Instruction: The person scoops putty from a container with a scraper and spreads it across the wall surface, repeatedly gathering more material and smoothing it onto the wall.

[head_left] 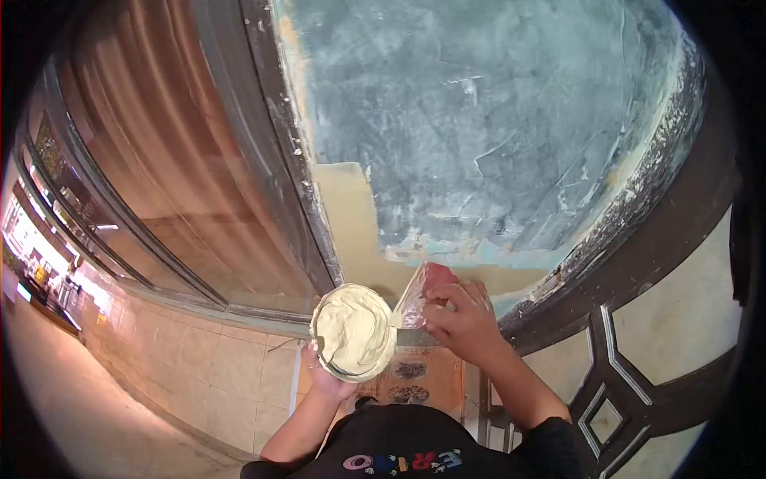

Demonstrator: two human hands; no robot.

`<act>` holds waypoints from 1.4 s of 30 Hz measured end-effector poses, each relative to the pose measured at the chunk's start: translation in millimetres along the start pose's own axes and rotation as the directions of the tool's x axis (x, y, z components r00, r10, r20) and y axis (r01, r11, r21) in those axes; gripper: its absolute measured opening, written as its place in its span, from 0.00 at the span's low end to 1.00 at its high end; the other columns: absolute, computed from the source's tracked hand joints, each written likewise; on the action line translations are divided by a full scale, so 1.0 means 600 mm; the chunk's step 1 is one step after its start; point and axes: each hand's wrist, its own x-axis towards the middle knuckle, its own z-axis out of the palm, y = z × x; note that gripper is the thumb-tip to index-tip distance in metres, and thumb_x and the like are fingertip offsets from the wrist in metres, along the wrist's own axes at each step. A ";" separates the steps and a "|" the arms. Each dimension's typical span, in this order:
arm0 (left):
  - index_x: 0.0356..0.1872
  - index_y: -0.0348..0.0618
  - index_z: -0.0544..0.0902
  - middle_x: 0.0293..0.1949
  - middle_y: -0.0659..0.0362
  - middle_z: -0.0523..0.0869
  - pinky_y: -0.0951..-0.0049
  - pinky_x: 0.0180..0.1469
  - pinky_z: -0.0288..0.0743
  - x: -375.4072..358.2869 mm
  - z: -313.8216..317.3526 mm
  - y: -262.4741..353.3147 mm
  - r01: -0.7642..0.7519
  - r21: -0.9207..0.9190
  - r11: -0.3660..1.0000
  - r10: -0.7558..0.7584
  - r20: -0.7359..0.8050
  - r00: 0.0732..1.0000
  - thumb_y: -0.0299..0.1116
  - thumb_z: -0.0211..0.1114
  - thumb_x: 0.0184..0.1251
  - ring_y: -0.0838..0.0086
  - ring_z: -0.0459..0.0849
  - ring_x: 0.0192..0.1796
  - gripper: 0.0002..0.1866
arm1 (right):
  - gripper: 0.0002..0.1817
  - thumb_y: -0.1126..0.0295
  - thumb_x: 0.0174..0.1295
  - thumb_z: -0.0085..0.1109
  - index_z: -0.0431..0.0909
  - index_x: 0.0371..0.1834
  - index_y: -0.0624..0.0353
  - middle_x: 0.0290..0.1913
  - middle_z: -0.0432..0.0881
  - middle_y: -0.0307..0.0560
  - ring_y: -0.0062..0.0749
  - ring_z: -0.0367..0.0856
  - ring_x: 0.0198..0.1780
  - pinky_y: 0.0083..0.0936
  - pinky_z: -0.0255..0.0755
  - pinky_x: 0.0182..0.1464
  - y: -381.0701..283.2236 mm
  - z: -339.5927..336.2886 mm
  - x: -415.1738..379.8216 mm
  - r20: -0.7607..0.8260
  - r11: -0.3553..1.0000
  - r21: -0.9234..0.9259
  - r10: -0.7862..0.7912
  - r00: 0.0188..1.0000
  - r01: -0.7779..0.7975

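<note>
My left hand (329, 382) holds a round tub (317, 348) from below and the side. Thick cream-coloured paste (351, 331) with swirled ridges fills it. My right hand (464, 321) is closed around a putty knife (413, 307), whose reddish part shows above the fingers. The blade's lower end is beside the tub's right rim; whether it touches cannot be made out. Just beyond both hands stands a wall panel (479, 120) with a patchy blue-grey surface. A smooth cream coat (349, 207) covers its lower left edge and runs along its bottom.
A dark frame (279, 144) with flaking edges borders the panel on the left, by a glass window with a brown curtain (152, 120). On the right is a dark door (630, 359) with pale panels. Below lie floor tiles (215, 363) and an orange-brown mat (435, 371).
</note>
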 end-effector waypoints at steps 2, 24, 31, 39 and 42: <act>0.68 0.44 0.60 0.66 0.50 0.66 0.54 0.67 0.63 -0.006 -0.008 0.014 0.006 -0.014 1.000 -0.006 -0.012 1.000 0.62 0.57 0.50 0.56 0.67 0.66 0.46 | 0.11 0.69 0.41 0.64 0.76 0.30 0.45 0.40 0.74 0.34 0.34 0.74 0.43 0.36 0.69 0.45 -0.011 0.015 0.010 -0.036 0.999 -0.028 -0.045 0.998 0.044; 0.68 0.41 0.59 0.62 0.48 0.70 0.55 0.64 0.67 -0.036 -0.086 0.073 0.135 0.215 0.967 -0.125 -0.062 0.990 0.58 0.61 0.41 0.56 0.71 0.63 0.51 | 0.13 0.69 0.39 0.69 0.78 0.30 0.47 0.42 0.76 0.34 0.32 0.73 0.40 0.37 0.63 0.46 -0.104 0.094 0.063 -0.198 0.996 0.049 0.077 0.977 -0.068; 0.69 0.47 0.59 0.65 0.50 0.67 0.51 0.64 0.66 -0.030 -0.054 0.080 0.193 0.145 0.970 -0.184 -0.078 0.980 0.64 0.55 0.47 0.55 0.69 0.64 0.49 | 0.14 0.78 0.46 0.67 0.76 0.36 0.53 0.43 0.77 0.43 0.32 0.75 0.41 0.29 0.68 0.43 -0.084 0.111 0.062 -0.199 0.889 0.369 0.362 0.911 -0.273; 0.67 0.50 0.63 0.66 0.53 0.66 0.46 0.65 0.62 -0.039 -0.110 0.092 0.265 0.110 0.958 -0.237 -0.218 0.947 0.67 0.43 0.55 0.54 0.67 0.66 0.43 | 0.15 0.58 0.64 0.58 0.69 0.44 0.55 0.34 0.75 0.39 0.24 0.75 0.26 0.19 0.69 0.26 0.014 0.247 -0.061 0.427 -0.153 0.815 0.811 0.401 -0.559; 0.67 0.49 0.64 0.66 0.53 0.66 0.46 0.64 0.62 -0.051 -0.150 0.095 0.241 -0.045 0.969 -0.245 -0.187 0.951 0.67 0.42 0.56 0.54 0.67 0.65 0.42 | 0.18 0.52 0.66 0.54 0.67 0.46 0.55 0.33 0.75 0.40 0.25 0.73 0.22 0.22 0.67 0.19 0.016 0.341 -0.180 0.644 -0.480 0.716 0.735 0.213 -0.507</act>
